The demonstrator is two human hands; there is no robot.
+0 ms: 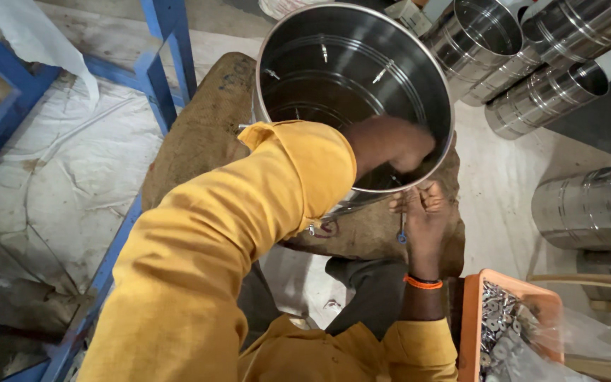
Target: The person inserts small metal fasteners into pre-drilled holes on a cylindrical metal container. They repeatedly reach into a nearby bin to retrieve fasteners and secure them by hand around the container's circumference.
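Steel drum [334,64], open top facing the camera, upper centre of the frame. It rests tilted on a burlap-covered block [199,134] that runs from centre left down to the lower centre. Inside wall shiny, ribbed, with a few small fittings showing through.

Left hand [394,145] is inside the drum, at its lower right wall, reached in over the rim. Fingers curled against the inner wall; whether they pinch anything cannot be told, the fingertips are hidden. Yellow sleeve [249,226] fills the lower centre of the frame.

Right hand [422,209] is outside the drum, just under the rim at lower right, almost opposite the left hand through the wall. Fingers bunched together at the rim. A thin tool with a blue handle [402,230] hangs down from that grip, likely a screwdriver; the hand closes around it. Orange band [423,283] on the right wrist.

Around:
- Orange plastic tray [472,318], lower right, holding metal washers [500,318] and a clear plastic bag [567,339].
- More steel drums [532,42] lying on their sides, upper right; another drum [592,205] at the right edge.
- Blue metal frame [160,64], upper left and down the left side.
- White sheeting [58,163] on the floor, left.
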